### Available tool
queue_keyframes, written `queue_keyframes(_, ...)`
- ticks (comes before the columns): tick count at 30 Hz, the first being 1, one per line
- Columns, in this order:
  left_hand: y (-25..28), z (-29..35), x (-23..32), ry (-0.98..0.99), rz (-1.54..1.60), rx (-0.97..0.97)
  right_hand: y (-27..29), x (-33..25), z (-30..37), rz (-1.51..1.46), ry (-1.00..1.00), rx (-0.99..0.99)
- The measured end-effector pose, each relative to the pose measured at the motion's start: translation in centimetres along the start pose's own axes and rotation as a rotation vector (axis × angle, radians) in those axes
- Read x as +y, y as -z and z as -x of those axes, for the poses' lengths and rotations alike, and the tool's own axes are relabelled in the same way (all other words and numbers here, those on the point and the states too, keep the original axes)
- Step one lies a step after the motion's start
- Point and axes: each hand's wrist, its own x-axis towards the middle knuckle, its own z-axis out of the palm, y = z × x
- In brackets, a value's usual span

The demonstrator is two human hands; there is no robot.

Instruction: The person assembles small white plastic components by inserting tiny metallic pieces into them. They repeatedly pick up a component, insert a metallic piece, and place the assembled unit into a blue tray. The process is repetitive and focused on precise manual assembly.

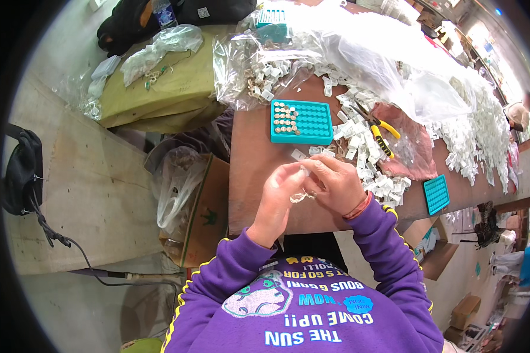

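The left hand has its thumb and fingertips drawn together, pinching a small whitish piece, its exact form too small to tell. The right hand meets it fingertip to fingertip, its fingers curled in and closed on a pale cord, whose loop hangs between the two palms, toward six o'clock from the pinch. A red band circles the right wrist, just above a purple sleeve. Taking the joined hands as the dial's centre, a turquoise tray lies at twelve on the brown table, round pieces filling its left-hand columns. Loose white tags spread from one o'clock round to four, the nearest close by the right hand. Yellow-handled pliers rest at two, jaws apart, partly over a reddish cloth. At three, near the table's edge, lies a second turquoise tray. Farther out, clear plastic bags lie around eleven, an olive-green cover drapes a surface at ten, and a cardboard box stands between eight and nine.
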Motion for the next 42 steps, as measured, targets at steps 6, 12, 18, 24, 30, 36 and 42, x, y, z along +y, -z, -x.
queue_keyframes(6,-0.2,0.5,0.9,-0.057,-0.248,0.053,-0.1,-0.6,-0.1,-0.093,-0.056,0.011)
queue_keyframes(12,0.6,0.3,0.3,0.019,-0.111,0.041,-0.2,-0.4,0.1,-0.053,0.029,0.066)
queue_keyframes(18,0.9,-0.6,-0.2,0.147,0.295,-0.094,-0.8,0.1,0.4,0.062,0.036,0.144)
queue_keyframes(24,2.3,-2.0,-1.1,0.076,0.554,-0.347,0.7,-1.3,-0.1,0.143,0.021,0.167)
queue_keyframes(30,3.4,-2.1,-1.2,-0.07,0.324,-0.03,9.5,4.6,3.7,0.256,-0.35,0.19)
queue_keyframes(36,3.2,-2.0,-1.5,-0.096,0.323,0.013,18.1,17.3,9.0,0.378,-0.81,0.242)
queue_keyframes(42,3.2,-2.2,-1.4,-0.09,0.31,-0.05,18.0,22.7,9.2,0.436,-0.784,0.16)
